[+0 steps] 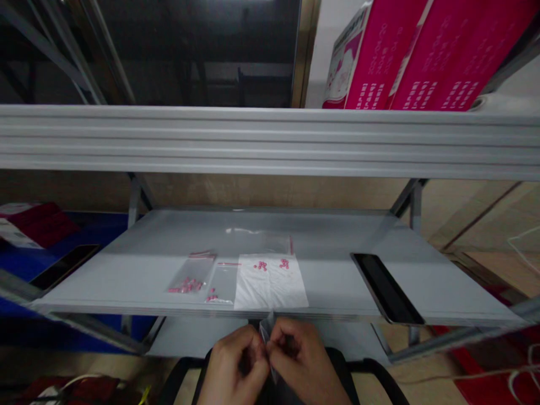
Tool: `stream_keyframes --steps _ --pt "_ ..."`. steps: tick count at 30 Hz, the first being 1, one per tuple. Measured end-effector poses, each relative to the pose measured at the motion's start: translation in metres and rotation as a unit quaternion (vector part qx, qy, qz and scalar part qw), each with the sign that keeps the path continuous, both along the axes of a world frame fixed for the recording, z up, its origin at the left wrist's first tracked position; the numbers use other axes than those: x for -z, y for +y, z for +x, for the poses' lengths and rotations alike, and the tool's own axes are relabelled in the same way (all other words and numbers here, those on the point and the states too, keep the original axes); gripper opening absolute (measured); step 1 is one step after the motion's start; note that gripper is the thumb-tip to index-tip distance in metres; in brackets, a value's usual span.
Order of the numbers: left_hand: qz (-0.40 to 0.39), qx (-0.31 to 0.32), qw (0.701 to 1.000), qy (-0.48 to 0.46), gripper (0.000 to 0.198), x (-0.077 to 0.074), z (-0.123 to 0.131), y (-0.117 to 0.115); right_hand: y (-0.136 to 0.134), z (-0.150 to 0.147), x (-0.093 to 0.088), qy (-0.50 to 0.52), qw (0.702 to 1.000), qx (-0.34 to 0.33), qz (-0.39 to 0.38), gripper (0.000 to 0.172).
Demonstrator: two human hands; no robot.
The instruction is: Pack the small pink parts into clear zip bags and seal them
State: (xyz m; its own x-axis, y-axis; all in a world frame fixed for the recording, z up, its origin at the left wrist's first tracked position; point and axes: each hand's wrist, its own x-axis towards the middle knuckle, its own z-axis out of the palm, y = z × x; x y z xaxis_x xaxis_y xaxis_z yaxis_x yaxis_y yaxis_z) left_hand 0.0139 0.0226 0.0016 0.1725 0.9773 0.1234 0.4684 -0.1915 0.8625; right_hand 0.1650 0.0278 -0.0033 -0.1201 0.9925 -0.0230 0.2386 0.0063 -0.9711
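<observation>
Below the front edge of the shelf (126, 270): left hand (236, 365) and right hand (301, 363) hold a small clear bag (266, 329), each grip pinched shut on its top. Risks: the slick film may slip, and a bump could scatter the loose pink pieces (261, 265) off the white sheet (270, 289).

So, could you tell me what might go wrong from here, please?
The left hand and right hand pinch the small clear bag off the shelf front edge, so anything slipping out could drop to the floor. Loose pink pieces lie on the white sheet near that edge; a nudge might scatter them.
</observation>
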Motion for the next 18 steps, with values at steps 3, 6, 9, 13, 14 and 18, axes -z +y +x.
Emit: stream_keyframes --steps 3,6,9,13,14,18 --pt "0.061 -0.061 0.996 0.032 0.017 0.001 0.001 0.000 0.000 -0.003 -0.003 -0.059 0.995 0.057 0.050 0.018" --pt "0.116 -0.075 0.990 0.035 0.020 0.002 -0.003 0.001 0.003 -0.001 -0.006 -0.064 0.994 0.059 0.065 0.017" --pt "0.179 -0.042 0.983 0.023 0.016 0.002 -0.008 0.002 0.004 0.002 -0.010 -0.026 0.997 0.037 0.060 0.016" --pt "0.223 0.038 0.973 0.051 0.091 0.009 -0.011 0.003 0.003 0.004 -0.011 -0.005 0.999 0.019 0.047 0.013" --pt "0.223 0.045 0.972 0.058 0.086 0.011 -0.011 0.004 0.003 0.004 -0.011 -0.008 0.999 0.018 0.045 0.012" --pt "0.185 0.022 0.982 0.025 0.058 0.013 -0.004 0.007 0.005 0.006 -0.008 -0.047 0.997 0.034 0.048 0.012"
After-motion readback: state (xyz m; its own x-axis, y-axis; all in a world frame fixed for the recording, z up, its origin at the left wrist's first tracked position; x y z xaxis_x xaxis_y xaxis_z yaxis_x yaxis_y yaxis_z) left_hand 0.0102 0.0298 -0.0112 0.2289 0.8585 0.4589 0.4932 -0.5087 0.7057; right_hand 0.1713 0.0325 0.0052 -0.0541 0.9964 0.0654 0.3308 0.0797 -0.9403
